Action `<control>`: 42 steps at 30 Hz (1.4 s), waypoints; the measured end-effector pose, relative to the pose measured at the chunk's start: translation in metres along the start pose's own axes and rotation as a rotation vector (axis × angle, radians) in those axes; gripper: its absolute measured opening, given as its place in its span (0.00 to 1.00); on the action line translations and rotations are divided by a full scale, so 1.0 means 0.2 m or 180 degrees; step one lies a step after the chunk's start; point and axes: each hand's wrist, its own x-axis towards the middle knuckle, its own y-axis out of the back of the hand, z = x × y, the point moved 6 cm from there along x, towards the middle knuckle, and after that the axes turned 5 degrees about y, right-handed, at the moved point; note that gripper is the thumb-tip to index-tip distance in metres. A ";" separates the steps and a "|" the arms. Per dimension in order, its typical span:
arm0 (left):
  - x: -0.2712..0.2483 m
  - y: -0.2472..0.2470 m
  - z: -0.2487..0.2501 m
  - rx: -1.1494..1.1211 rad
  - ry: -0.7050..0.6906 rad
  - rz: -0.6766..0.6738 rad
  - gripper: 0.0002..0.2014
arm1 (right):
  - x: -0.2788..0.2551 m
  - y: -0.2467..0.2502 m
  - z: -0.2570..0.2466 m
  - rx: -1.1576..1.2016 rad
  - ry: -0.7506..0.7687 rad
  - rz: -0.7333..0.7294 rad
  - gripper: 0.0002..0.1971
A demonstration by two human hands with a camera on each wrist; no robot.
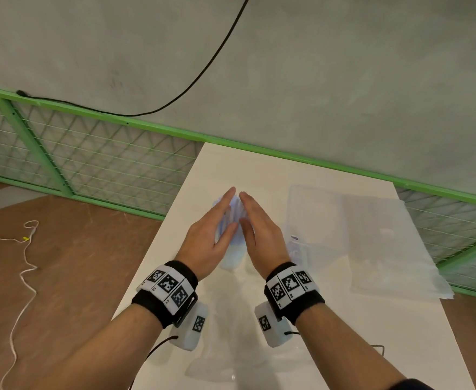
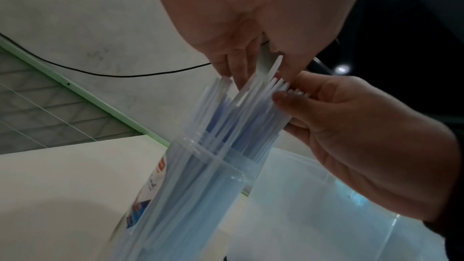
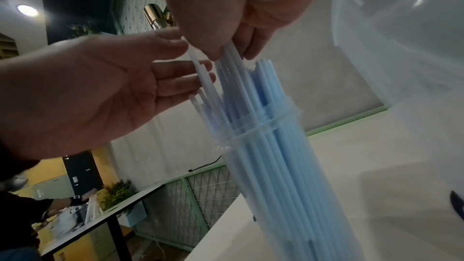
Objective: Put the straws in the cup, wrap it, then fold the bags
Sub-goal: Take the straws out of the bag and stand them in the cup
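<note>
My left hand [image 1: 209, 240] and right hand [image 1: 260, 237] flat, fingers straight, pressing straws [image 2: 241, 110] together in cup [image 3: 266, 138]. Risk: uneven squeeze tips cup, straws spill.

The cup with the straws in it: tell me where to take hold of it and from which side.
Grip the cup round its clear wall below the rim, coming in from the side with one hand. It stands upright on the white table, and the blue straws stick out well above the rim, fanned between the left hand and right hand, so the top is blocked.
</note>
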 end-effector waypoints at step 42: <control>0.01 0.06 -0.05 0.1002 -0.0440 0.0737 0.19 | -0.05 0.12 0.02 -0.0223 0.0163 0.0790 0.14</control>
